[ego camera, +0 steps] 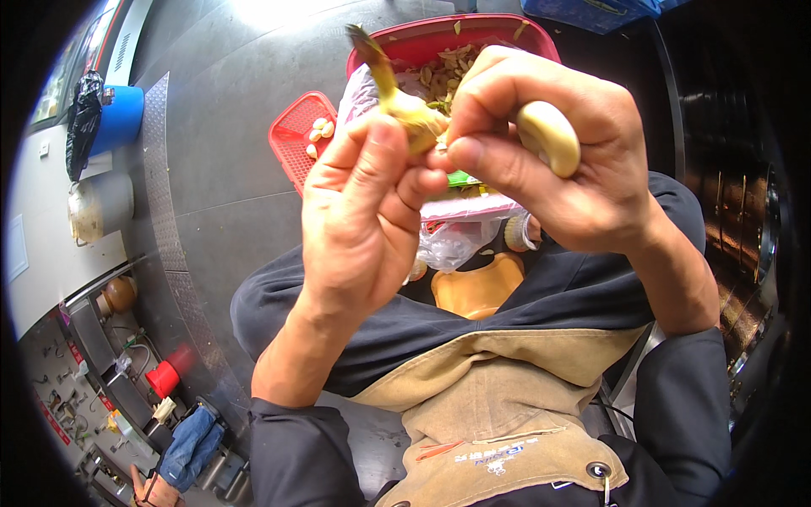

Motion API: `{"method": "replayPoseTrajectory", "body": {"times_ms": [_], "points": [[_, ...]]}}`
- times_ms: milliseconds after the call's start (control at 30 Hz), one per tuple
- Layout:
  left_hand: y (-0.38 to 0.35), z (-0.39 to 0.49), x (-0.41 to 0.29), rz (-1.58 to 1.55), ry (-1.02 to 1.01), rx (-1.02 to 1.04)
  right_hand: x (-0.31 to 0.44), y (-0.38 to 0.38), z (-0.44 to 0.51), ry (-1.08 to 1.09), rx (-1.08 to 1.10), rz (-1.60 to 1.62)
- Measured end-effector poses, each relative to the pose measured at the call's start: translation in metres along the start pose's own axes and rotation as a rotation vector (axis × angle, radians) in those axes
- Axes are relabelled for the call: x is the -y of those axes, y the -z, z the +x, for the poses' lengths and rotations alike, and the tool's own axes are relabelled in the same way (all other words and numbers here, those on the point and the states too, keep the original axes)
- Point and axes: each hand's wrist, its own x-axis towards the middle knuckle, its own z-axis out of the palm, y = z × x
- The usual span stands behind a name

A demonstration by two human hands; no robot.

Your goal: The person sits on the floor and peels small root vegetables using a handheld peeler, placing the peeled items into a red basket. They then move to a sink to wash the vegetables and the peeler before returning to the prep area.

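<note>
Close to the camera, my left hand [370,209] grips a yellow-green plant piece [412,120] with a dark pointed tip, perhaps a peel or sprouted shoot. The fingertips of my right hand [551,152] pinch the near end of that piece. A smooth pale curved piece [550,139], bean- or clove-like, is also held in my right hand, against the curled fingers. Below both hands stands a red plastic tub [532,35], with pale peelings [443,70] inside. A red perforated basket [288,136] to the left holds several peeled pale pieces [321,130].
A clear plastic bag [450,244] and an orange plastic stool or seat [478,291] are between the legs. A blue container [595,12] stands beyond the tub. At lower left are a red bucket [163,379] and another person's arm [155,491]. Metal equipment [735,222] is at right.
</note>
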Motion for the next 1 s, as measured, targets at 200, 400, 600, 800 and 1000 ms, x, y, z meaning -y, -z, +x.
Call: {"method": "replayPoseTrajectory", "body": {"times_ms": [200,400,600,800,1000], "points": [[0.007,0.007,-0.002,-0.101,-0.004,0.158,0.004,0.006,0.003,-0.090,-0.117,-0.169],[0.004,0.002,-0.008,-0.098,0.083,0.109,-0.012,0.014,0.016,0.344,-0.143,-0.432],[0.007,0.003,-0.005,-0.015,0.026,0.179,0.002,0.005,0.011,0.278,0.060,-0.350],[0.010,0.002,-0.003,0.142,-0.047,0.186,-0.008,-0.002,0.003,0.295,0.007,-0.222],[0.010,0.003,-0.002,0.196,-0.099,0.186,-0.004,-0.004,0.002,0.291,0.032,-0.248]]}}
